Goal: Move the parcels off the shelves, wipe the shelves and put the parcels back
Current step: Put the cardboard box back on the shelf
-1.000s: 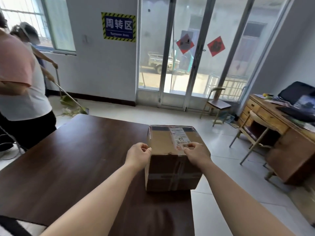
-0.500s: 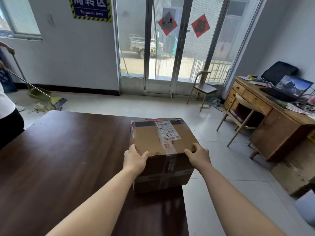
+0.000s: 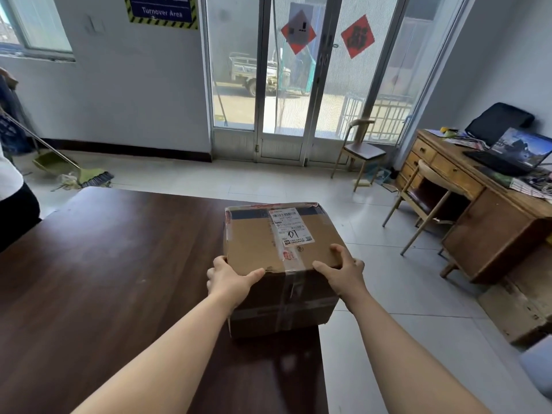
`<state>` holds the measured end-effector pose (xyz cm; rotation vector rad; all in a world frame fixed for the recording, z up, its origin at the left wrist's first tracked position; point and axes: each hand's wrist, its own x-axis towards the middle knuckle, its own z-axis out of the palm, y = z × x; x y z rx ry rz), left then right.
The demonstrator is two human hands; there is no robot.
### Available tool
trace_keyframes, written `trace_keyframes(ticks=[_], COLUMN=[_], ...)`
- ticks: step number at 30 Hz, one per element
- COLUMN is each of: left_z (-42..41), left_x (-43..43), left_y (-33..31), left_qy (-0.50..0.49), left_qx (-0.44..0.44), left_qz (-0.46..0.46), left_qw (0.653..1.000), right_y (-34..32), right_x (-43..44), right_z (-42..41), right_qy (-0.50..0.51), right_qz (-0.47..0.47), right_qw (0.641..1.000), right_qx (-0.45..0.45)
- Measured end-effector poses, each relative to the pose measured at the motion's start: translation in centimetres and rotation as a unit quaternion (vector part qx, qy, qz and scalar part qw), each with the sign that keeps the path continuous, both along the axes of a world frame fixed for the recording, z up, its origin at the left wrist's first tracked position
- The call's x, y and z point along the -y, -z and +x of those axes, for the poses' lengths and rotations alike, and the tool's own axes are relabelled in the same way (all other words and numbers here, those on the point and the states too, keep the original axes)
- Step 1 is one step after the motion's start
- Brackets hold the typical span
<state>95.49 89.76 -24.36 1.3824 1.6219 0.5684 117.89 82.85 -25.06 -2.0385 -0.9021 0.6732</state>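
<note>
A taped brown cardboard parcel [image 3: 257, 240] with a white shipping label stands on the right part of a dark wooden table [image 3: 104, 279], close to its right edge. My left hand [image 3: 230, 279] grips the parcel's near left corner, thumb laid over the top edge. My right hand [image 3: 343, 273] grips the near right corner, fingers curled over the top. No shelves are in view.
A wooden desk [image 3: 490, 234] with a laptop [image 3: 516, 153] stands at right, with a chair [image 3: 424, 201] before it and another chair [image 3: 358, 150] by the glass doors [image 3: 298, 85]. At far left a person [image 3: 12, 204] sweeps with a broom [image 3: 92, 177] and dustpan [image 3: 50, 162]. Tiled floor lies right of the table.
My hands have shifted from the parcel's top toward its near corners. The view has turned right and dropped, so the sweeping person has slid mostly out of the left edge.
</note>
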Motion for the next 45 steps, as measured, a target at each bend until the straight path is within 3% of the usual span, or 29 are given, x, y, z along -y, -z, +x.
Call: trace_keyframes(ticks=[6,11,20,39,45], left_z=[-0.6,-2.4,-8.9,-31.6,-36.9], left_x=[0.3,0.6,1.9,11.6,15.7], left_y=[0.0,-1.1,-3.2,-13.4,-15.8], left_qy=[-0.041,-0.058,-0.155,-0.311,-0.368], left_qx=[-0.014,-0.007,0.078,0.171,0.150], left_qz=[0.005,0.007,-0.015,0.099,0.136], left_qw=[0.999,0.998,0.985,0.930,0.908], right_y=[0.4,-0.2,-3.7,-12.8,-15.1], right_x=[0.5,0.8,-0.9,0.0,1.9], right_z=[-1.3,-3.2,-8.4,-30.7,-36.9], right_qy=[0.003,0.007,-0.048,-0.237,-0.279], right_qz=[0.019,0.060,0.086,0.179,0.189], right_qw=[0.999,0.998,0.994,0.955,0.941], right_qx=[0.027,-0.006,0.039,0.003,-0.016])
